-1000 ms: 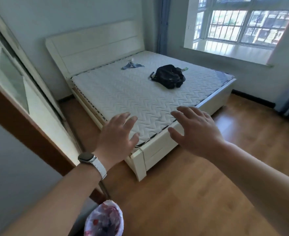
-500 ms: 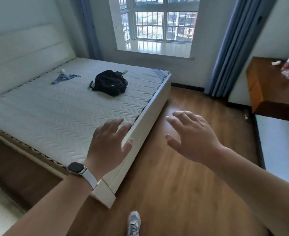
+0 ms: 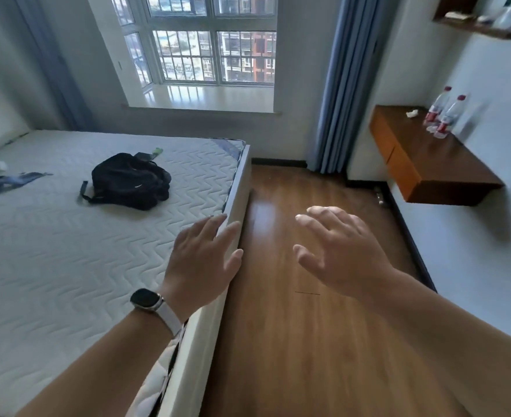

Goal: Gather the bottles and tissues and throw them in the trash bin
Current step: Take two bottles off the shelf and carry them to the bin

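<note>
Your left hand [image 3: 201, 263] and right hand [image 3: 341, 254] hover empty, fingers spread. The red-capped bottles [image 3: 450, 114] (two plain, perhaps more) stand near a crumpled tissue [image 3: 411, 113] on the floating wooden desk [image 3: 446, 164], far right.

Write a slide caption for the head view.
Left hand and right hand open, empty; two bottles and a tissue wait on the wooden desk.

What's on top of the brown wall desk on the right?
Two red-capped bottles stand by the wall; a crumpled tissue lies apart, nearer the window. The desk surface right behind the bottles is covered.
</note>
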`<action>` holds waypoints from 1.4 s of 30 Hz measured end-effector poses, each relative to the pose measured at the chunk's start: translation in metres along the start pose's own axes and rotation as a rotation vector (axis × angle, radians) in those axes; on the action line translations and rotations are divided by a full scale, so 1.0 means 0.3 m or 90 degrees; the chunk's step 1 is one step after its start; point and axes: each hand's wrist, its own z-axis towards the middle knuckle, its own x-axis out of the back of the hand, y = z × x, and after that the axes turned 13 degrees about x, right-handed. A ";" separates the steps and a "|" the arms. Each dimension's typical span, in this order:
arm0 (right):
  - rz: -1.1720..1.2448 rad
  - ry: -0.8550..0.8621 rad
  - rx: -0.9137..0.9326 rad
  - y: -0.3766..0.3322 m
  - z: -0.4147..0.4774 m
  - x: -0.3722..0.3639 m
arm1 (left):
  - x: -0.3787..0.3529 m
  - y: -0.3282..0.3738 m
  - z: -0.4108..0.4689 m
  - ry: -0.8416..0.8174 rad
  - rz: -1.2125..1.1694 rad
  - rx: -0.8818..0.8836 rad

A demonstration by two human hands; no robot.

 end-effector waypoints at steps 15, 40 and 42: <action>0.010 -0.004 -0.106 0.306 0.247 -0.119 | -0.177 0.066 0.492 -0.026 -0.043 -0.097; -0.021 0.010 -0.167 1.514 0.708 -0.287 | -0.690 0.666 1.612 -0.047 -0.038 -0.147; -0.024 -0.003 -0.177 1.567 0.746 -0.311 | -0.740 0.675 1.694 -0.054 -0.041 -0.162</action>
